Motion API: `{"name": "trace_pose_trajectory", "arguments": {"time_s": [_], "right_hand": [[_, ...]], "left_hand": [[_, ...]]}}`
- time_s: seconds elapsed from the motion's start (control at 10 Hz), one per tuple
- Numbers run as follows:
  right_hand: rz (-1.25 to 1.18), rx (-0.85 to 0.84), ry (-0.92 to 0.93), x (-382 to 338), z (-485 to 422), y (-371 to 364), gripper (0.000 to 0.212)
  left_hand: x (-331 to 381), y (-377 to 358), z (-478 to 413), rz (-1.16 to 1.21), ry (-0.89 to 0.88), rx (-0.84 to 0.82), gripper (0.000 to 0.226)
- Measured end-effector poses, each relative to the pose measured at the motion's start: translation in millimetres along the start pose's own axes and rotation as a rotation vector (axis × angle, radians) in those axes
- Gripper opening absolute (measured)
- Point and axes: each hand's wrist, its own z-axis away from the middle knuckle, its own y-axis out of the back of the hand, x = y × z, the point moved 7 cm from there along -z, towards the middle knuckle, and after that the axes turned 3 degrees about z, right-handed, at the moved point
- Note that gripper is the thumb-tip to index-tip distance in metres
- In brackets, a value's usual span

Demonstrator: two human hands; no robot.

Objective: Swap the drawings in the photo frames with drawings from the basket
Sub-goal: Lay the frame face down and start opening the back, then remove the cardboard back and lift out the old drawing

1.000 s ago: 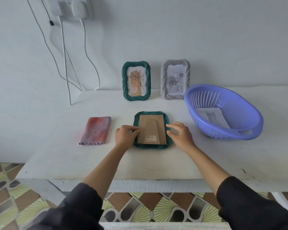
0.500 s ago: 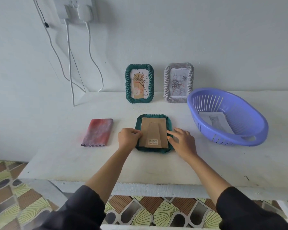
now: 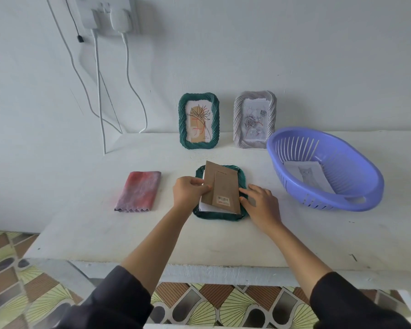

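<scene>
Backing board [image 3: 220, 184], long axis running away, is pinched at its left edge by left hand [image 3: 188, 192]; right hand [image 3: 261, 205] fingers [image 3: 246, 193], extended, are pressed on frame [image 3: 218, 217].

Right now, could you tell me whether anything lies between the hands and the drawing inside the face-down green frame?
Yes: the cardboard backing covers most of the drawing, whose white edge shows at the left and near sides. The left hand pinches the backing's left edge; the right hand rests on the right rim of the green frame.
</scene>
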Motion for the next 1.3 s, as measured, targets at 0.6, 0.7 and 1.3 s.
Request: {"name": "trace_pose_trajectory", "arguments": {"time_s": [0.6, 0.7, 1.3], "right_hand": [[0.089, -0.039, 0.024, 0.6, -1.4, -6.5, 0.04], [0.088, -0.037, 0.026, 0.7, -0.7, -6.5, 0.04], [0.062, -0.042, 0.021, -0.6, 0.4, -5.0, 0.04]], "left_hand": [[-15.6, 91.4, -30.4, 0.082, 0.099, 0.137, 0.03], [-33.0, 98.2, -33.0, 0.083, 0.162, 0.126, 0.028], [-3.9, 90.2, -20.6, -0.639, -0.176, 0.232, 0.026]]}}
